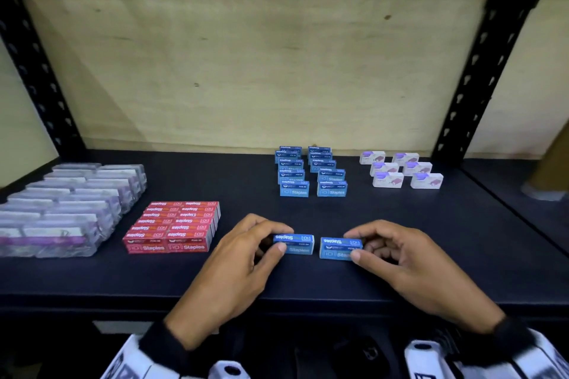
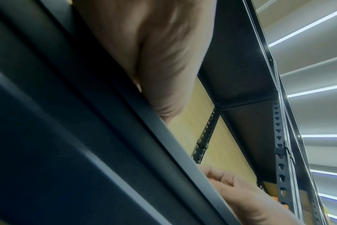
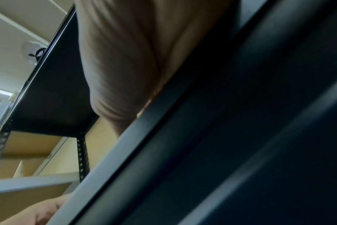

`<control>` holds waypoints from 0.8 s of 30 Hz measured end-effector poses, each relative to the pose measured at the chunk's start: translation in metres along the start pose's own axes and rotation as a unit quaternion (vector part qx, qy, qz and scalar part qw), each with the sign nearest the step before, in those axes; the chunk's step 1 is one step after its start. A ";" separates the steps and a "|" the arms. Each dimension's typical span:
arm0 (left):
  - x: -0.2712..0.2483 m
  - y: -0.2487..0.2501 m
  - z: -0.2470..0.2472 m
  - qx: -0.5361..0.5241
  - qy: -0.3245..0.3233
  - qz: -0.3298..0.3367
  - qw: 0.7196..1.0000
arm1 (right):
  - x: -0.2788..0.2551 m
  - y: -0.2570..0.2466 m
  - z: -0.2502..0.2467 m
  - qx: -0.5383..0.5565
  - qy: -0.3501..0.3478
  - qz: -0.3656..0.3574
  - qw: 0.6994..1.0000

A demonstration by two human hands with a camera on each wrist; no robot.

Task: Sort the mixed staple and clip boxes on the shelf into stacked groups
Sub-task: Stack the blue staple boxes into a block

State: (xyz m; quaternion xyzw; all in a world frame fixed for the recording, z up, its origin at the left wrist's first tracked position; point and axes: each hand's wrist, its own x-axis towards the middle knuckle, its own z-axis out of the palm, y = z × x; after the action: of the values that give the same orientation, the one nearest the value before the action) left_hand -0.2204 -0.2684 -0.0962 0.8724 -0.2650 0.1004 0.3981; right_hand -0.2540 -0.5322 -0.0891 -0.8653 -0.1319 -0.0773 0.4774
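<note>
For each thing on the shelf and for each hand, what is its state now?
left hand: grips a blue staple box standing on the shelf.
right hand: grips a second blue staple box, apart from the first.
blue staple stacks: two rows, sorted.
red staple boxes: one tight block.
white boxes: two rows, with gaps.
clear wrapped packs: grouped at left.

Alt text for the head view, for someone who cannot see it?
Each hand pinches a blue staples box: left hand one, right hand the other, on a black shelf beside grouped red boxes and blue boxes.
</note>
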 end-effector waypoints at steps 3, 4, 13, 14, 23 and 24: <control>-0.002 -0.002 0.000 -0.015 0.004 -0.004 1.000 | 0.000 0.001 0.000 0.000 0.001 0.004 1.000; -0.003 -0.002 0.000 -0.018 0.004 -0.003 1.000 | 0.000 0.001 0.000 -0.001 0.000 0.005 1.000; -0.002 -0.002 0.000 -0.028 0.003 0.004 1.000 | 0.003 0.001 0.002 -0.004 -0.003 0.007 1.000; -0.001 -0.002 0.001 -0.026 0.004 0.004 1.000 | 0.003 0.000 0.002 -0.002 -0.005 0.007 1.000; -0.001 -0.003 0.003 -0.014 0.008 0.010 1.000 | 0.003 -0.003 0.004 -0.015 -0.006 0.005 1.000; -0.001 -0.003 0.003 -0.014 0.009 0.008 1.000 | 0.003 -0.003 0.004 -0.009 -0.004 0.008 1.000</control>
State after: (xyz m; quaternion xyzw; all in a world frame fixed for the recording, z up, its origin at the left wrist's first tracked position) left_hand -0.2194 -0.2685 -0.1006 0.8635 -0.2701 0.1078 0.4121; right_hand -0.2517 -0.5271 -0.0883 -0.8708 -0.1258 -0.0713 0.4699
